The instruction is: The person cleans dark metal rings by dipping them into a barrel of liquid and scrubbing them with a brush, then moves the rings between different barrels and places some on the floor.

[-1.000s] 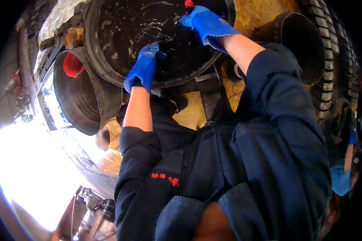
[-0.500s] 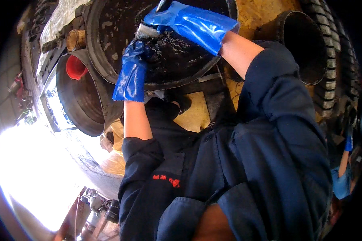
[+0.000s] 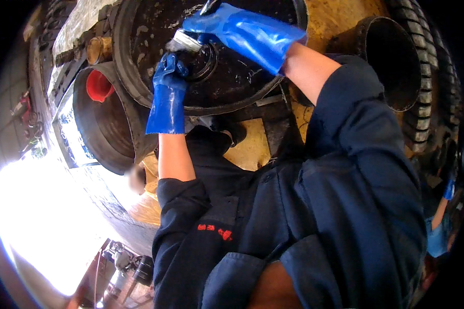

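Note:
Both my hands wear long blue rubber gloves over a large round black tub (image 3: pixel 134 91) holding dark, wet-looking liquid. My right hand (image 3: pixel 211 23) is closed round the dark handle of a flat paintbrush (image 3: pixel 187 40), its metal band and pale bristles pointing down and left. Just below the bristles, my left hand (image 3: pixel 170 74) has its fingers curled on a thin dark ring (image 3: pixel 214 64), which shows to the right of the fingers. Part of the ring is hidden by the left glove and the dark background.
Left of the tub stands an open metal drum (image 3: pixel 105 131) with a red cup-like vessel (image 3: pixel 99 86) inside. A rusty cylinder (image 3: pixel 99 51) lies above it. On the right are an open dark pipe section (image 3: pixel 389 62) and a tyre (image 3: pixel 423 77). A co-worker's blue glove (image 3: pixel 449 189) shows at far right.
The brush has shifted slightly left and its bristles are splayed over the left fingers. The dark ring, hardly discernible amid bright splashes before, now shows plainly beside my left hand.

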Demonstrator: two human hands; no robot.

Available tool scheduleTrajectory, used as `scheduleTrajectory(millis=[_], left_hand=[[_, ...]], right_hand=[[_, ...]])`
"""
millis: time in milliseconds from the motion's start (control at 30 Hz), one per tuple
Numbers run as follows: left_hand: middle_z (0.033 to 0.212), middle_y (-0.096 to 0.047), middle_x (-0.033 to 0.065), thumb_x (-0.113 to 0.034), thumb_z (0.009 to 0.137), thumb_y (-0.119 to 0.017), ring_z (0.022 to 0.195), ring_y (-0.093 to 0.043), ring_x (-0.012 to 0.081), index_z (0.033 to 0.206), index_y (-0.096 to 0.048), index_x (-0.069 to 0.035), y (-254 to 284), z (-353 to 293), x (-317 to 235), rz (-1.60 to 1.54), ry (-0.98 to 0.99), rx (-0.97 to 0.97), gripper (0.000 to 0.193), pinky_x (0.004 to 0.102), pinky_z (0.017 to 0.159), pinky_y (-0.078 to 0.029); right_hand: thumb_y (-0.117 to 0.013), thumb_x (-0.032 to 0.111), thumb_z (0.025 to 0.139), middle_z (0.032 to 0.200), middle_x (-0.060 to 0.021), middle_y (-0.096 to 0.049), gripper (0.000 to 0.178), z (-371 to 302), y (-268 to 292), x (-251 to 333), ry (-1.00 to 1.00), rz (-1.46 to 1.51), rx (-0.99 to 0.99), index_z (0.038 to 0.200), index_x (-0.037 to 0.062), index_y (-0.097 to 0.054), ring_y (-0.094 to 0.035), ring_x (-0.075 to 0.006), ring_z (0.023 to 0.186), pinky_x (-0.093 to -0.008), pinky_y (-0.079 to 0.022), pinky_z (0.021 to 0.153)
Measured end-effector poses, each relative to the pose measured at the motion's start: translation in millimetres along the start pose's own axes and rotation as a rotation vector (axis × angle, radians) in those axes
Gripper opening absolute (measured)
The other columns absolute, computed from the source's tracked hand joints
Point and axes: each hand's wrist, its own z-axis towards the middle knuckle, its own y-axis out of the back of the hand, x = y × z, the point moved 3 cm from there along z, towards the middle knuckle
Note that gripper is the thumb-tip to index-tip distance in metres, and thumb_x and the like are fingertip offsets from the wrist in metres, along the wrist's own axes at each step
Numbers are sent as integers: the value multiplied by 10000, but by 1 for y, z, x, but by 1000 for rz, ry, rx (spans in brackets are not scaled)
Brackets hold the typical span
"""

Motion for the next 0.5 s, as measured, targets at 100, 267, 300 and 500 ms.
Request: scheduleTrajectory(millis=[100,267,300,500], left_hand=[[722,-539,32,-125,1003,-612,634,-486,186,1110,-649,-47,-10,-9,8,-131,24,29,137,352,654,-441],[910,-667,97,-145,1011,-614,761,-589,226,1156,-658,-29,4,1,20,353,-246,77,191,389,736,-514],[1048,-698,109,-144,1015,-608,874,-636,237,1237,-654,-31,6,0,27,174,-47,5,253,388,828,-536],[1350,-667,38,-24,994,-583,1146,-629,166,1417,-602,-65,-15,-22,36,1376,-444,334,426,314,974,-505]], right_hand=[[-741,337,895,917,-220,-720,396,2,5,-13,-34,-13,-58,1068,-19,-723,-700,-339,882,-426,-533,816],[-742,329,893,912,-224,-720,387,-2,14,-22,-52,-72,-187,1059,-20,-725,-704,-346,883,-429,-538,812],[-742,328,893,911,-225,-720,385,-3,16,-25,-51,-72,-205,1057,-21,-726,-705,-347,883,-430,-539,811],[-743,318,891,904,-230,-721,375,-15,28,-24,-26,-41,-236,1046,-22,-729,-711,-355,884,-434,-544,806]])
